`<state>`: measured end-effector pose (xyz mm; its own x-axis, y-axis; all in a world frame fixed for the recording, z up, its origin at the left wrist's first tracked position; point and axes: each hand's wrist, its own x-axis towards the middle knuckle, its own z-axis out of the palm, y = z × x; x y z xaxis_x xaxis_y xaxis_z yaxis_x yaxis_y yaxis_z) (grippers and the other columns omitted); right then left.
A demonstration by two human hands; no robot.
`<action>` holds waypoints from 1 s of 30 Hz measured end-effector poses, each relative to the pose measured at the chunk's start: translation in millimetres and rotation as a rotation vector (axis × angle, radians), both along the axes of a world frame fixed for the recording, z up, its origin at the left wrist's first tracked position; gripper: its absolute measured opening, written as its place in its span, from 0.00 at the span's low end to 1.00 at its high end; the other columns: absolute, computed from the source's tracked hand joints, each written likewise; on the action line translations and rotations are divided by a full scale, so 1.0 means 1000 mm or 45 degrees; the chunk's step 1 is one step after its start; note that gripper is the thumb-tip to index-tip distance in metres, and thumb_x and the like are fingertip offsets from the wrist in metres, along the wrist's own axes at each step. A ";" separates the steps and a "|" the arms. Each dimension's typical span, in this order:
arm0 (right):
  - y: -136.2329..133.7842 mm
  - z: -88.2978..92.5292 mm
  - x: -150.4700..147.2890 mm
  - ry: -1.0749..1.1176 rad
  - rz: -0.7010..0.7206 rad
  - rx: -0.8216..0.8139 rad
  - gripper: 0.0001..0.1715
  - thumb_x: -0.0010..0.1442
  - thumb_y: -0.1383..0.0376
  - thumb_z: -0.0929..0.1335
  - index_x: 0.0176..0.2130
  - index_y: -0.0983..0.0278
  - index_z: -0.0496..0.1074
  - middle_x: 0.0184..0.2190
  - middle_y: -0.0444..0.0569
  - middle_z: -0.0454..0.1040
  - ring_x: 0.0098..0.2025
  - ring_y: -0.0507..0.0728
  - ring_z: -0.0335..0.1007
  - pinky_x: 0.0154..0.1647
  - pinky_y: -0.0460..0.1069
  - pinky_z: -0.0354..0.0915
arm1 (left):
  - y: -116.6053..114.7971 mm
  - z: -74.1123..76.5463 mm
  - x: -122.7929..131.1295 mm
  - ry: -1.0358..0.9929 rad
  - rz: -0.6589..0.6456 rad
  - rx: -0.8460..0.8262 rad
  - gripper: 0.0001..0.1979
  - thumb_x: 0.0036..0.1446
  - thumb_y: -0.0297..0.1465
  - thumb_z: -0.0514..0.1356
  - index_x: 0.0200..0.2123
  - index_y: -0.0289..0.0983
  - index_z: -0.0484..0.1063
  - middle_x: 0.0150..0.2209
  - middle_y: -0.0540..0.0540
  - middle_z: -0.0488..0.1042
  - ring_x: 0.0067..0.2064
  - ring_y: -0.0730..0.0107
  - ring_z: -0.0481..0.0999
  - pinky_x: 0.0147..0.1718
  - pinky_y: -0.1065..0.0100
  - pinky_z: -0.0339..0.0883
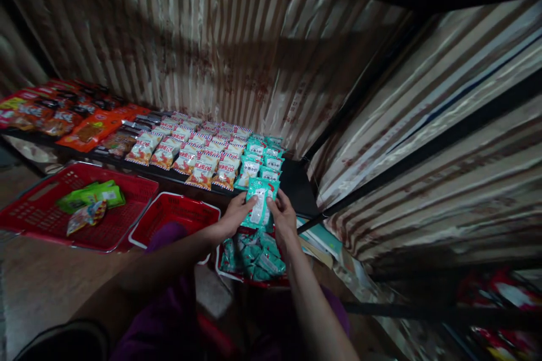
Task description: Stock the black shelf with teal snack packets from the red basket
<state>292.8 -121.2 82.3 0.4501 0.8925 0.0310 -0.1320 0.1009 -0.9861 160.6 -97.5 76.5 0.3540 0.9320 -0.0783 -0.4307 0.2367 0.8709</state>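
Observation:
Both my hands hold one teal snack packet (260, 203) at the front edge of a low dark shelf (296, 180). My left hand (235, 215) grips its left side and my right hand (283, 217) grips its right side, fingers closed on it. Rows of teal packets (265, 158) lie on the shelf just beyond it, next to rows of red-and-white packets (199, 155). Below my hands, a red basket (228, 276) holds several more teal packets (254, 256).
Orange and red packets (63, 115) fill the shelf's left end. A small red basket (178, 217) and a large red basket (51, 203) with green packets (91, 196) sit on the floor at left. Striped curtains (423, 141) hang behind and to the right.

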 end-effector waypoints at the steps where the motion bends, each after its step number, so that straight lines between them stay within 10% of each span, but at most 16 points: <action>1: -0.001 0.001 -0.001 -0.008 -0.024 0.005 0.43 0.40 0.55 0.76 0.54 0.62 0.66 0.35 0.47 0.78 0.35 0.56 0.74 0.38 0.52 0.70 | -0.003 0.002 -0.002 -0.031 -0.018 0.003 0.25 0.44 0.46 0.66 0.40 0.33 0.73 0.34 0.45 0.76 0.33 0.69 0.73 0.33 0.69 0.66; 30: -0.073 0.015 -0.021 -0.739 -0.199 0.211 0.34 0.52 0.55 0.69 0.55 0.63 0.65 0.48 0.55 0.72 0.47 0.59 0.70 0.47 0.55 0.67 | -0.082 0.024 -0.033 -0.231 -0.068 0.116 0.28 0.40 0.38 0.70 0.45 0.33 0.72 0.40 0.42 0.78 0.40 0.62 0.76 0.41 0.64 0.68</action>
<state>271.6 -194.3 97.8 0.4431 0.7799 0.4421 0.4492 0.2337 -0.8623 128.0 -179.1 100.3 0.4037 0.9118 0.0750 -0.5711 0.1871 0.7993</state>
